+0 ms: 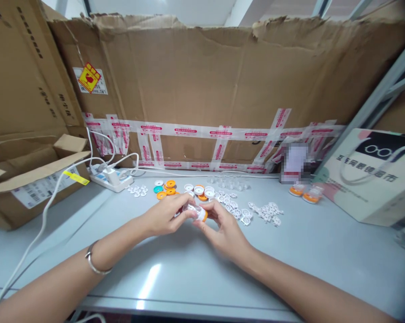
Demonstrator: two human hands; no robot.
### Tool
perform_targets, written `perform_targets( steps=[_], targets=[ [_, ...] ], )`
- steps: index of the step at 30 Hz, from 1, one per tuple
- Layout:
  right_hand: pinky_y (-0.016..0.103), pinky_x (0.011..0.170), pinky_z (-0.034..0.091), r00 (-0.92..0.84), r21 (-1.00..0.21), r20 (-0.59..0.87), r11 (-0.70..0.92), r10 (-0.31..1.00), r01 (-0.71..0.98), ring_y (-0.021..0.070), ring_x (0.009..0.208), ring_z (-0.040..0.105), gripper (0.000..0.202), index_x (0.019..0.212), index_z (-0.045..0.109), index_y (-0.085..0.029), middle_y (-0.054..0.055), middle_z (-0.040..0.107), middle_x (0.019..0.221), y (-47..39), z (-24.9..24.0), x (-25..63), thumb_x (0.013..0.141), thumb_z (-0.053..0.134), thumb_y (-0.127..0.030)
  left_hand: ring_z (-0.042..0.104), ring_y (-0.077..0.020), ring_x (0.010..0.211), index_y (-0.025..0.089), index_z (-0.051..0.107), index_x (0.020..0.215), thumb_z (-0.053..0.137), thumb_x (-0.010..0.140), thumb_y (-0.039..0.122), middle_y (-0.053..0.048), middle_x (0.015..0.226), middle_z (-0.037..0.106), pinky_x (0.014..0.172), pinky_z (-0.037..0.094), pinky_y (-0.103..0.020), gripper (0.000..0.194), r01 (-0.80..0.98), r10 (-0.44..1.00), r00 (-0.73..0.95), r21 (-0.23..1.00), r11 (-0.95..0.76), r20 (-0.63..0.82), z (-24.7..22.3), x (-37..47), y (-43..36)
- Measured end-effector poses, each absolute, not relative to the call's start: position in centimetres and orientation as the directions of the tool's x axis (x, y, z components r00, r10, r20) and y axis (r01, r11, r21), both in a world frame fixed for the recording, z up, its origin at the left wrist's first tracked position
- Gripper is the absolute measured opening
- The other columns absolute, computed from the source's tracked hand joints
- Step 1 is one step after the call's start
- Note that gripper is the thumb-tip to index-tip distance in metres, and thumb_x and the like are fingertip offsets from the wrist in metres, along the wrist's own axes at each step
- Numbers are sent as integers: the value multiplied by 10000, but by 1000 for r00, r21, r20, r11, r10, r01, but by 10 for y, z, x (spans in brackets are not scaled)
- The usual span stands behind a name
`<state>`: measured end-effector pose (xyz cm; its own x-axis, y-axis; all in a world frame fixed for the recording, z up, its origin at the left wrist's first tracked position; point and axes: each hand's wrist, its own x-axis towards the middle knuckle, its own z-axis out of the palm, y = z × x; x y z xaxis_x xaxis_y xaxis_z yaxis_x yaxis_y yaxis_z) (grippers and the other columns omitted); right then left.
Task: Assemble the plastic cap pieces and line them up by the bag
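Between my hands, above the middle of the table, is a small clear plastic container with a white and orange base (201,214), tilted on its side. My left hand (170,214) grips its clear end, and my right hand (224,229) pinches the orange-rimmed end. Just beyond my hands lie orange round caps (170,184), a teal cap (158,189) and white ring-shaped caps (209,192). White flat plastic pieces (266,211) are spread past my right hand. Several clear domed parts (229,183) sit farther back. Fingers hide some of the container.
Small white parts (137,191) lie by a white power strip (111,179) with cables. An open cardboard box (37,179) stands at left, a white shopping bag (370,179) at right. Two finished-looking orange-based containers (311,195) are near the bag. A large taped carton (195,89) walls the back.
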<state>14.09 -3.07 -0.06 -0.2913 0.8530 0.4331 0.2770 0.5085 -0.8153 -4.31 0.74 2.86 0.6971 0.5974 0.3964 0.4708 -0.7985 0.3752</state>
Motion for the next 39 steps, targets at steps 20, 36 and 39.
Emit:
perform_targets(
  steps=[20, 36, 39],
  targets=[
    [359, 903, 445, -285, -957, 58, -28, 957, -289, 149, 855, 622, 390, 973, 568, -181, 47, 652, 938, -19, 6, 134, 657, 729, -343, 558, -171, 1038, 235, 512, 1176, 504, 854, 245, -80, 1209, 553, 872, 470, -313, 322, 191, 628, 691, 749, -635, 357, 40, -54, 23],
    [421, 951, 410, -279, -977, 157, 107, 947, -184, 227, 1011, 587, 333, 998, 660, -222, 52, 669, 1021, -32, 8, 130, 706, 673, -381, 636, -212, 892, 187, 647, 998, 565, 794, 234, -69, 960, 692, 792, 519, -352, 224, 413, 681, 491, 543, -731, 543, 40, -30, -3],
    [422, 968, 394, -250, -968, 236, 206, 939, -142, 235, 1039, 573, 342, 1011, 655, -236, 57, 655, 1071, -28, 8, 129, 707, 667, -391, 628, -183, 786, 178, 622, 966, 581, 780, 235, -53, 868, 680, 739, 517, -333, 199, 467, 715, 420, 543, -698, 558, 39, -27, -4]
  ],
)
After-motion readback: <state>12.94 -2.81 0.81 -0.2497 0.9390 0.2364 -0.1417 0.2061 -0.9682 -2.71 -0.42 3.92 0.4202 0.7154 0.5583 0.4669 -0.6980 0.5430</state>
